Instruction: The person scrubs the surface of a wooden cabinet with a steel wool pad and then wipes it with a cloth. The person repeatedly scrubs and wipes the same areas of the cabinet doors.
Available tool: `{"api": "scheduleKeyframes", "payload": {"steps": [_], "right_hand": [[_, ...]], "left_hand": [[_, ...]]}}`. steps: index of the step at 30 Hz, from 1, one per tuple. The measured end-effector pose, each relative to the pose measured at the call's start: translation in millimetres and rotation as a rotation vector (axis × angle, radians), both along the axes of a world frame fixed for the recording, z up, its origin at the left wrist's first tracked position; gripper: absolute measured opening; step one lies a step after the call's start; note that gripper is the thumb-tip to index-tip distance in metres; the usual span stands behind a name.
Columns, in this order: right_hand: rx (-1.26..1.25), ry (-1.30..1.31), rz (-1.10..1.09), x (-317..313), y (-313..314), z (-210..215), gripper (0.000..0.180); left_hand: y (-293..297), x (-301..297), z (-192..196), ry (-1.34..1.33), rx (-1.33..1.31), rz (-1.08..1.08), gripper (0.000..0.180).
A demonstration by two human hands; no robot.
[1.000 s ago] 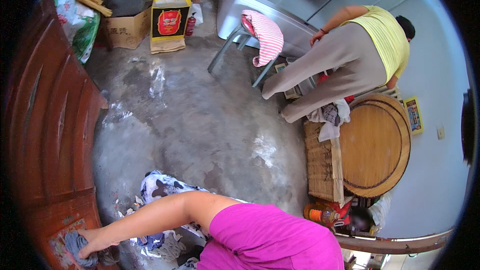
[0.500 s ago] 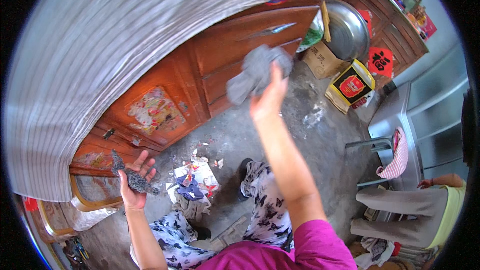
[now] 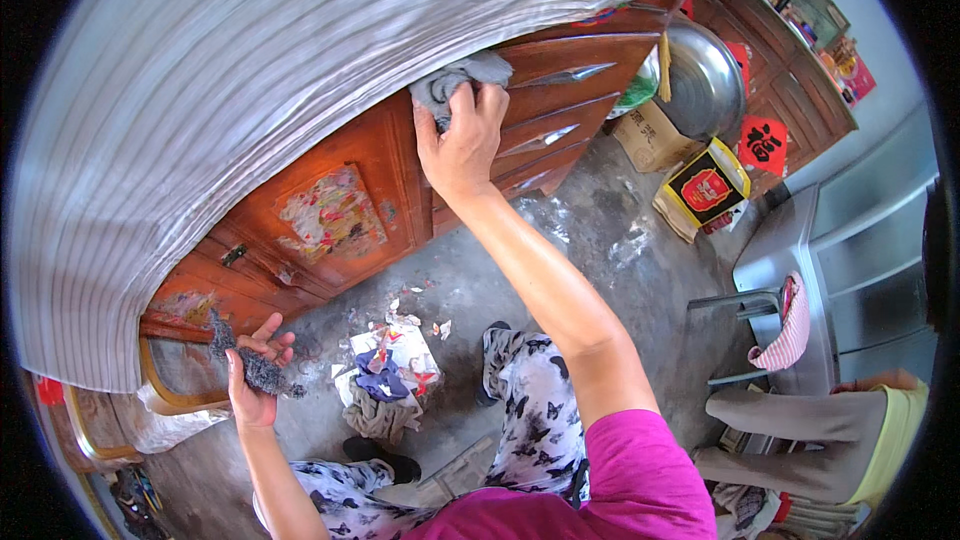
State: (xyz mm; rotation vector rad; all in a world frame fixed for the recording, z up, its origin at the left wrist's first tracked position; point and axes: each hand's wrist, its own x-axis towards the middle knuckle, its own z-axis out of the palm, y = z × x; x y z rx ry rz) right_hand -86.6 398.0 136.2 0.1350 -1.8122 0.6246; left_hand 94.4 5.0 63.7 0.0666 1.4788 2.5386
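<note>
My right hand (image 3: 466, 142) presses a bunched grey cloth (image 3: 458, 80) against the upper front of a reddish-brown wooden cabinet (image 3: 400, 175), just under the edge of a striped cloth cover (image 3: 300, 30). Low on the left, my left hand (image 3: 255, 380) grips a dark grey steel wool scourer (image 3: 262, 372) between thumb and palm, its fingers partly curled. Torn, patchy paper remnants (image 3: 335, 215) cling to the cabinet door between the two hands.
On the floor lie paper scraps with crumpled cloths (image 3: 385, 380). A large metal basin (image 3: 705, 75), a cardboard box (image 3: 650, 135) and a black-and-yellow bag (image 3: 703, 190) stand far right. A chair with a striped cloth (image 3: 785, 325) and another person (image 3: 840, 430) are at right.
My right hand has swung left with the grey cloth, from in front of the drawers onto the cabinet's upper front. My left hand has shifted slightly left and down, still holding the steel wool.
</note>
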Motion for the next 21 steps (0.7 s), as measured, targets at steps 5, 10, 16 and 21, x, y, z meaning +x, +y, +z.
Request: {"api": "scheduleKeyframes", "payload": {"steps": [5,10,16,21], "right_hand": [[0.09,-0.006,-0.069,-22.2,85.8,-4.0,0.037],[-0.347,-0.075,-0.369,-60.8,223.8,4.6,0.044],[-0.482,-0.437,-0.583,-80.8,370.9,51.3,0.049],[-0.628,-0.211,-0.38,-86.4,367.9,43.1,0.05]], "left_hand": [[2.8,-9.0,-10.2,-0.008,-0.073,0.002,0.05],[-8.8,-0.6,-17.4,-0.03,-0.195,0.04,0.048],[-14.5,7.1,-19.1,-0.039,-0.228,0.072,0.047],[2.0,7.2,-13.5,-0.05,-0.218,0.059,0.051]]}}
